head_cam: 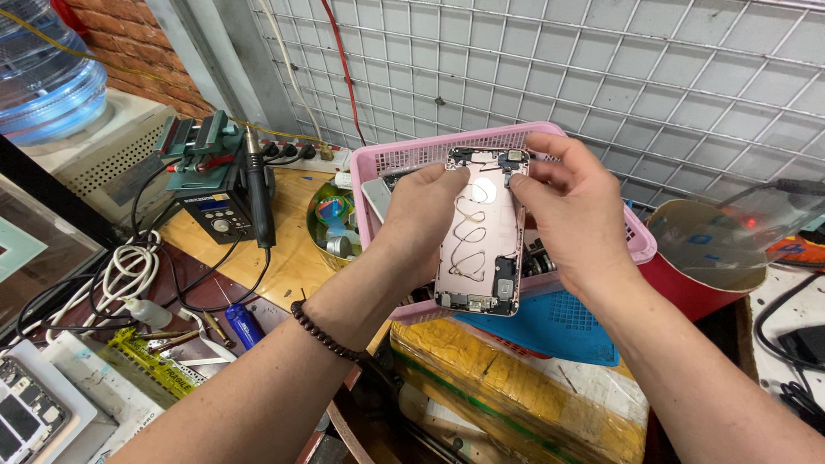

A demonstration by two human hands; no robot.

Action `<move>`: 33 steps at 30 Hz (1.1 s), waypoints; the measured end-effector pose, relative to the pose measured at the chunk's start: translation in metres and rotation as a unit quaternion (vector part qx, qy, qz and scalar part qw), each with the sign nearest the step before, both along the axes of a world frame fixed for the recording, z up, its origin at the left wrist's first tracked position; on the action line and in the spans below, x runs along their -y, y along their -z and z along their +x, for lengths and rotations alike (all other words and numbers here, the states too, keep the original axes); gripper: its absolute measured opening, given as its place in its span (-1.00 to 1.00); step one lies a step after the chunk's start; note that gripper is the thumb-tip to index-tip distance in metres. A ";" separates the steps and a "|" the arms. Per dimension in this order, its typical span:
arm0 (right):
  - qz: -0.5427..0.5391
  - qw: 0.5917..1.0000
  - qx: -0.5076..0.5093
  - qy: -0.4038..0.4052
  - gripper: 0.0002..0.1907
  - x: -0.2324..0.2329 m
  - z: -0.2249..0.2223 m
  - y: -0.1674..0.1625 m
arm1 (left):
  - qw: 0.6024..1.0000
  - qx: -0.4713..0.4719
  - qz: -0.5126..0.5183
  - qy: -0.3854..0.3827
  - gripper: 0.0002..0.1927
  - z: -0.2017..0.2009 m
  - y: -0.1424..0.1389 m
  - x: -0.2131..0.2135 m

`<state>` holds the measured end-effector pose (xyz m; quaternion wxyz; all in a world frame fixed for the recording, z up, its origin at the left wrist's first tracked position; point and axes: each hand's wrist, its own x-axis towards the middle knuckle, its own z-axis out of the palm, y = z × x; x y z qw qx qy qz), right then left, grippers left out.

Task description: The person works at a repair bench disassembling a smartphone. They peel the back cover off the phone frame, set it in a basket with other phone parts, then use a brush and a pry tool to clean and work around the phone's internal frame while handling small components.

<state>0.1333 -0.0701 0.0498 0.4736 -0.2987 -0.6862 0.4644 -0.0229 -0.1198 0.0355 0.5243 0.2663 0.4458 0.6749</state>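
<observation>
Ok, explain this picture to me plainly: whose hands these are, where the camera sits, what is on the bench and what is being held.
There is no machine here, only a person's two bare hands. The single picture comes from a camera worn on the person's head, looking down at the work.

The left hand, with a dark bead bracelet on its wrist, and the right hand together hold up a pink phone rear housing, its open inside facing the camera, with thin cables and small parts showing.

Behind it is a pink plastic basket of parts. Left of that are a round tin of small items, a hot-air rework station with its black handle, a white coiled cable and a blue-handled screwdriver. To the right stands a red bowl. A wire grid covers the wall behind.
</observation>
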 end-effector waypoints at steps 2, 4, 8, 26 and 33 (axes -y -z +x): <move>0.143 0.988 0.048 0.036 -0.65 0.002 0.001 -0.001 | 1.000 0.001 0.000 0.012 -0.76 0.000 0.002 0.000; 0.295 0.951 0.076 0.059 -0.78 0.002 0.000 -0.003 | 1.000 -0.006 -0.003 0.020 -0.76 0.001 0.003 0.000; 0.297 0.934 0.176 0.094 -0.85 -0.003 -0.004 -0.007 | 0.999 -0.016 -0.007 0.033 -0.78 0.002 0.005 -0.002; 0.260 0.930 0.262 -0.014 -0.90 -0.025 -0.009 -0.005 | 0.997 0.022 -0.027 0.075 -0.84 -0.012 0.020 0.000; 0.127 0.959 0.243 -0.074 -0.88 -0.029 -0.004 -0.017 | 0.996 -0.021 -0.023 0.081 -0.81 -0.008 0.019 0.002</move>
